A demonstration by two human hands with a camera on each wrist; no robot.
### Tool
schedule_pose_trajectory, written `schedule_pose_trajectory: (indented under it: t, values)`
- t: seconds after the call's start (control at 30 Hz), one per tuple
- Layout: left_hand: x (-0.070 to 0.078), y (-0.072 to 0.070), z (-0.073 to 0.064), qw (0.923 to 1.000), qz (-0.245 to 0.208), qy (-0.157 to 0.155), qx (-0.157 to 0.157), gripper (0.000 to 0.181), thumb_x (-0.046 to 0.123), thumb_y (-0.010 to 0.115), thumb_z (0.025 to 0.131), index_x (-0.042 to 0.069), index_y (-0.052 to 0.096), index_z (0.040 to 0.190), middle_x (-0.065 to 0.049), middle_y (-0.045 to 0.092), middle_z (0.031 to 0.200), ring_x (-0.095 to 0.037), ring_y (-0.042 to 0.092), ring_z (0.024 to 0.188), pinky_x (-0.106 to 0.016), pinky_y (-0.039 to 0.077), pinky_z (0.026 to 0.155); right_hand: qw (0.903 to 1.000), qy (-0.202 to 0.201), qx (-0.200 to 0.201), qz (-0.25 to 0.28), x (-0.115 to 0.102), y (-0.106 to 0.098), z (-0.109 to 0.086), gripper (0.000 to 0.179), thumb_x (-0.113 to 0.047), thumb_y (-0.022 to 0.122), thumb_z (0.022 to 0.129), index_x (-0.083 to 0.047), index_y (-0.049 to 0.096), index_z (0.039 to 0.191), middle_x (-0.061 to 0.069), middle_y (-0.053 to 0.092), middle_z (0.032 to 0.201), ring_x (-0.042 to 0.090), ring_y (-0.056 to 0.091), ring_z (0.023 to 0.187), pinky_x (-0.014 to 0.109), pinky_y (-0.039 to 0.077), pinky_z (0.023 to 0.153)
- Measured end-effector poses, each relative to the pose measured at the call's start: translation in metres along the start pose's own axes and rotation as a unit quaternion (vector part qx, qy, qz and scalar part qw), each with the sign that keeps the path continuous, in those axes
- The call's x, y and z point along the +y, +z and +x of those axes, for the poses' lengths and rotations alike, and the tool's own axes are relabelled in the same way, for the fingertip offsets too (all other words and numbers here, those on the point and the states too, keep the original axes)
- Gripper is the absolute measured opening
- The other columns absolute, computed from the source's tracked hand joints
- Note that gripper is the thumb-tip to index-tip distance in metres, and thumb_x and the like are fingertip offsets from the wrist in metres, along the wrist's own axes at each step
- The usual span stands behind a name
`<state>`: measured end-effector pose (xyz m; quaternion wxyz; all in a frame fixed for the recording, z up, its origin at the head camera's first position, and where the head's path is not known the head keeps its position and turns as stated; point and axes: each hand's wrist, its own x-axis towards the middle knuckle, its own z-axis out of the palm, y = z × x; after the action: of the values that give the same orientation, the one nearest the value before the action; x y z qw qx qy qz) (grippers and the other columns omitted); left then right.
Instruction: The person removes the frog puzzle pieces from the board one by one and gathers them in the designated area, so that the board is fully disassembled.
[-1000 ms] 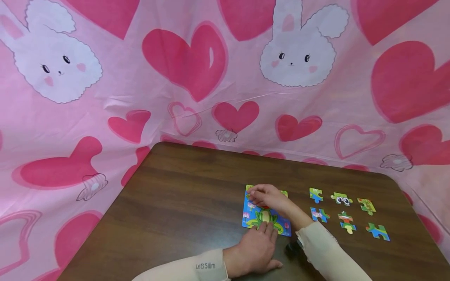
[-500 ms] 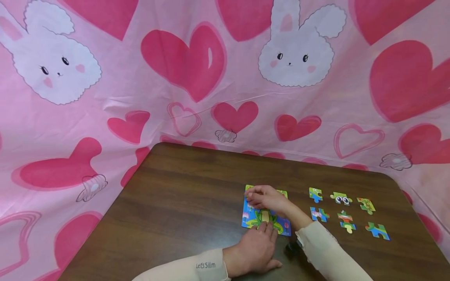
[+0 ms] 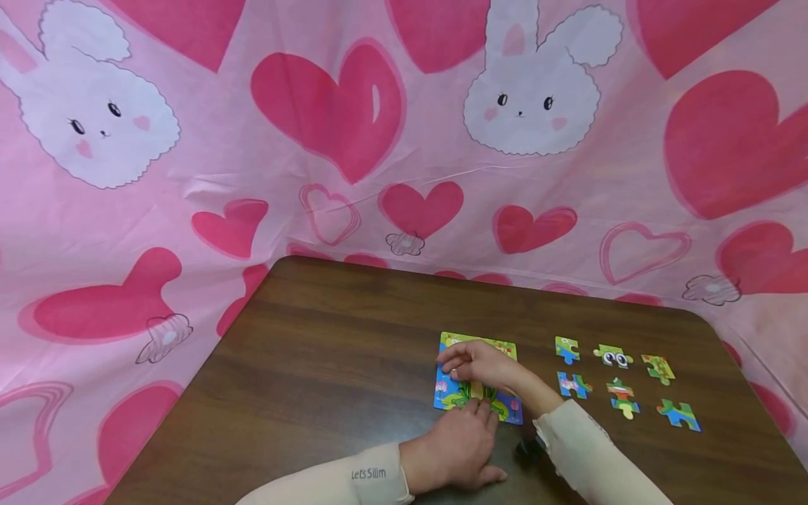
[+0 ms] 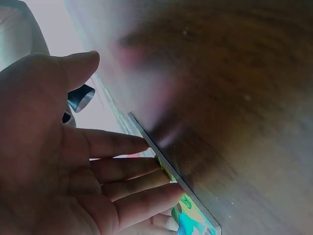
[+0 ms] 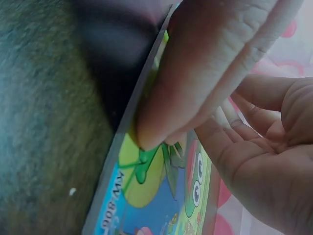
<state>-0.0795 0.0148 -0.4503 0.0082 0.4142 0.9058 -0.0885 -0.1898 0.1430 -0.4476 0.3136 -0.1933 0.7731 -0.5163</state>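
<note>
A puzzle board with a frog picture lies on the table, in front of both hands. My left hand rests its straight fingertips on the near edge of the board; the left wrist view shows its spread fingers along the rim. Above the board's middle is my right hand, its fingers loosely bent, with nothing visible between them. From the right wrist, the board's printed frog eyes show below that hand, and the left fingers press by the rim. The hands hide much of the picture.
Several loose puzzle pieces lie right of the board in two rows, among them one with eyes and a blue-green one. The brown wooden table meets a pink curtain with hearts and rabbits.
My right hand has drawn slightly nearer to me over the board, so more of the board's far edge shows. The left hand and the loose pieces stay where they were.
</note>
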Motion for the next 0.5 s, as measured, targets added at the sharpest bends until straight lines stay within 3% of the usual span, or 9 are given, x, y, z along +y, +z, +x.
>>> schedule_pose_trajectory:
  t: [0.27,0.5]
  values:
    - [-0.001,0.000,0.000,1.0000,-0.005,0.007,0.004,0.080,0.076,0.051,0.091,0.011,0.058,0.137,-0.004,0.060,0.136,-0.013,0.056,0.116,-0.023,0.054,0.085,0.9997,-0.014,0.016,-0.013,0.002,0.000,-0.001,0.033,0.006,0.060,0.091,0.006,0.064,0.124,0.021,0.071,0.115,0.025,0.067,0.105,0.028,0.054,0.082]
    - [-0.001,-0.002,0.001,0.9999,-0.008,0.006,0.000,0.079,0.076,0.050,0.091,0.011,0.059,0.134,-0.006,0.059,0.137,-0.015,0.057,0.118,-0.023,0.055,0.081,0.9982,-0.036,0.048,-0.008,0.004,-0.016,-0.009,0.033,0.003,0.059,0.094,0.009,0.061,0.126,0.026,0.069,0.116,0.023,0.067,0.102,0.030,0.055,0.081]
